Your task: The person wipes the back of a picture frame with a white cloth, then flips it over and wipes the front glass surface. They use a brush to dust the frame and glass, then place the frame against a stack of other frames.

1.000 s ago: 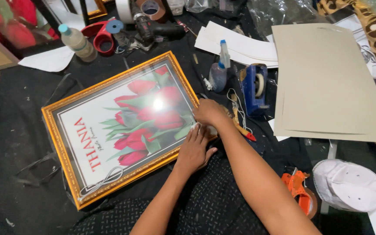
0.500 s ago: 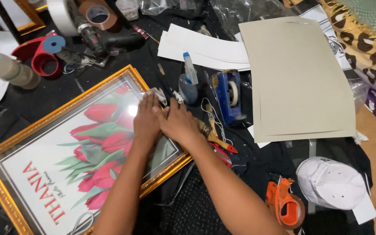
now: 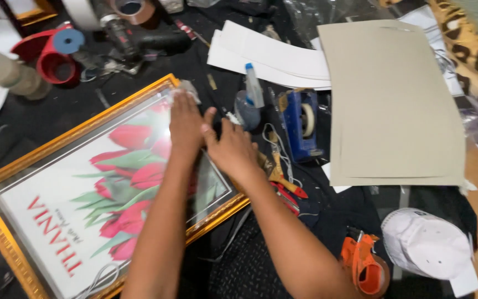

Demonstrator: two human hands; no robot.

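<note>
Gold-framed tulip picture (image 3: pixel 84 199) lies under both flat hands, left (image 3: pixel 186 123) and right (image 3: pixel 232 148), fingers released.

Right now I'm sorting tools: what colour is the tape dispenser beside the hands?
Blue, clearest in the head view.

A tabletop (image 3: pixel 45 119) draped in black cloth is carrying a gold-framed tulip picture (image 3: pixel 84 205), a stack of grey cardboard sheets (image 3: pixel 394 105), white paper sheets (image 3: pixel 272 55), a blue tape dispenser (image 3: pixel 301 123), a white cap (image 3: pixel 430 243), an orange tape dispenser (image 3: pixel 367 266) and a red tape holder (image 3: pixel 51 55).
</note>
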